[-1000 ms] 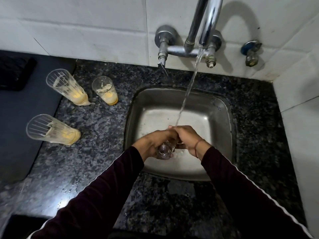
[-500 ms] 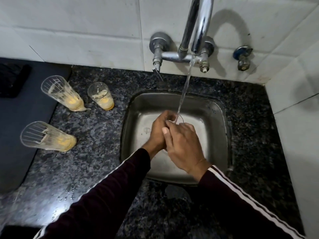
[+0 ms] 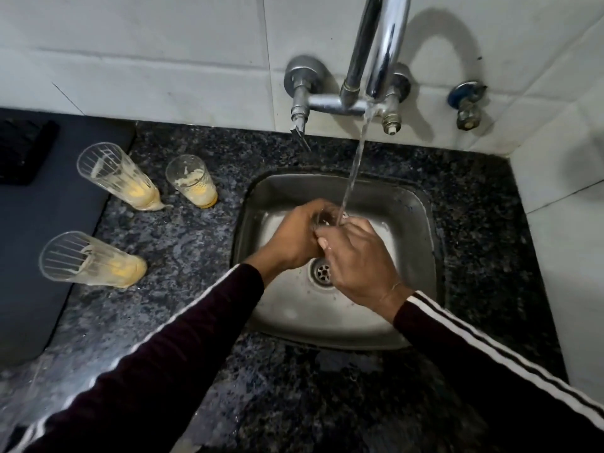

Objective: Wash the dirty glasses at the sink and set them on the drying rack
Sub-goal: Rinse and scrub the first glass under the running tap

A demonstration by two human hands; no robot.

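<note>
Fingers [image 3: 313, 220] of left hand [image 3: 294, 238] curled round a clear glass [image 3: 325, 219], gripping it from the left over the sink [image 3: 421, 223]. Right hand [image 3: 359, 266] closed on the same glass from the near side, thumb pressed against the wall, other digits hidden behind it. Glass mouth up, held above the basin floor, just beyond the drain [image 3: 323, 272]. Water stream [image 3: 354, 165] landing at the glass rim, between both hands. Dark striped sleeves [image 3: 183, 348] reaching in across the speckled granite desk [image 3: 183, 237]. Left of sink on desk: tall dirty glass [image 3: 93, 259] with yellow residue, nearest. Farther back, second tall dirty glass [image 3: 119, 176] and short dirty glass [image 3: 192, 181] side by side, apart. Dark mat [image 3: 42, 243] at far left. Chrome tap [image 3: 376, 53] on tiled wall [image 3: 163, 60] at back.
</note>
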